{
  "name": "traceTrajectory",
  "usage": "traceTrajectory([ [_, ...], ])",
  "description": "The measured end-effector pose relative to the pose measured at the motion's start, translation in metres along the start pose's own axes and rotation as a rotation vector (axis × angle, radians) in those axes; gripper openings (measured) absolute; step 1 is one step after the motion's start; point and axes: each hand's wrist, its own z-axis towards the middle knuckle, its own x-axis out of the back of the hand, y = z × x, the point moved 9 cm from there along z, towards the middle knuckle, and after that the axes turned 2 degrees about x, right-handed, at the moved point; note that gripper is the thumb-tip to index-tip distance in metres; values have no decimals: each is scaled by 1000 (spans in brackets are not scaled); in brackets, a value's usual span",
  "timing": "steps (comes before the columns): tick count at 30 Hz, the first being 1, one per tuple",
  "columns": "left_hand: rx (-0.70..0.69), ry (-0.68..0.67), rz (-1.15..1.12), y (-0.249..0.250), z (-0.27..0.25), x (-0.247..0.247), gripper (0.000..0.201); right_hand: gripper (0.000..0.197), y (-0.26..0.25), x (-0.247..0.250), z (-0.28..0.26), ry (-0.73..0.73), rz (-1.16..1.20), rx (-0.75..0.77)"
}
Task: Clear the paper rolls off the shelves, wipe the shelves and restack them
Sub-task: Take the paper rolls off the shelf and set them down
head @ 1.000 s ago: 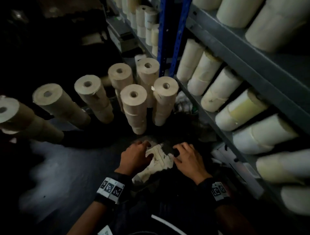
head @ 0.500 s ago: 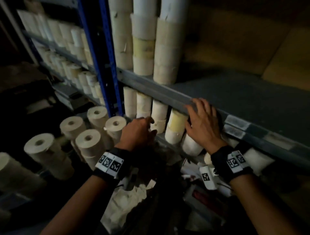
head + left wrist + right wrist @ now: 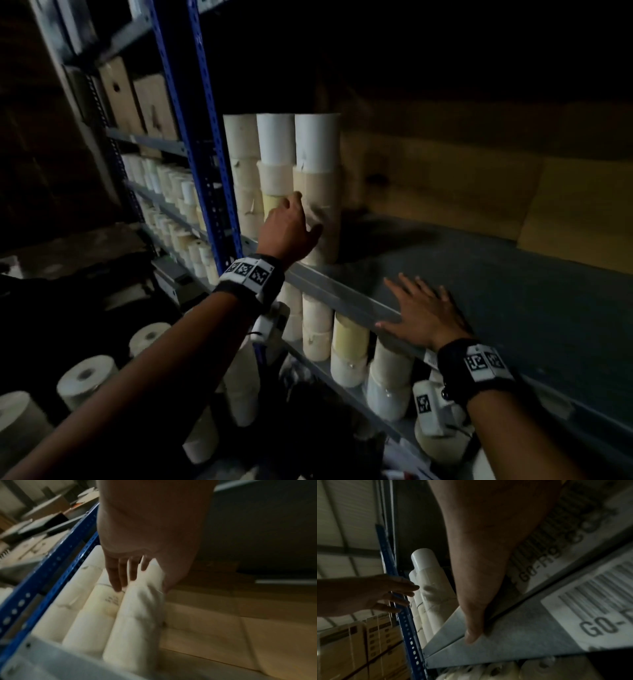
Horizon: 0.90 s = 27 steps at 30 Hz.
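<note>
Paper rolls (image 3: 317, 192) stood stacked; left hand (image 3: 291, 228) reached spread-fingered, right hand (image 3: 419, 313) lay flat bracing on shelf (image 3: 513, 274).

Your paper rolls (image 3: 317, 192) on the upper shelf look matt: the top ones clean white and smooth, those lower in the stacks duller cream and tan, with faint scuffs and pen marks. The shelf (image 3: 346, 294) you lean on is grey sheet metal with a dull, slightly speckled finish, and paper barcode labels (image 3: 597, 605) are stuck to its front edge. The upright post (image 3: 205, 164) is blue painted metal, punched with holes, lightly glossy. Behind the rolls you have brown matt cardboard (image 3: 445, 192).
</note>
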Motion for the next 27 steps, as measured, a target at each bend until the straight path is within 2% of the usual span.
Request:
traceTrajectory([
  [9, 51, 192, -192, 2, 87, 37, 110, 105, 1, 1, -1, 24, 32, -4],
  [14, 67, 176, -320, 9, 119, 36, 106, 105, 1, 2, 0, 44, 34, -23],
  [18, 78, 156, -427, 9, 129, 34, 124, 104, 1, 2, -1, 63, 25, -26],
  [21, 78, 144, -476, 8, 129, 39, 119, 105, 1, 3, -1, 85, 26, -35],
  [27, -119, 234, -589, 31, 96, 51, 113, 107, 2, 6, -3, 84, 42, -58],
])
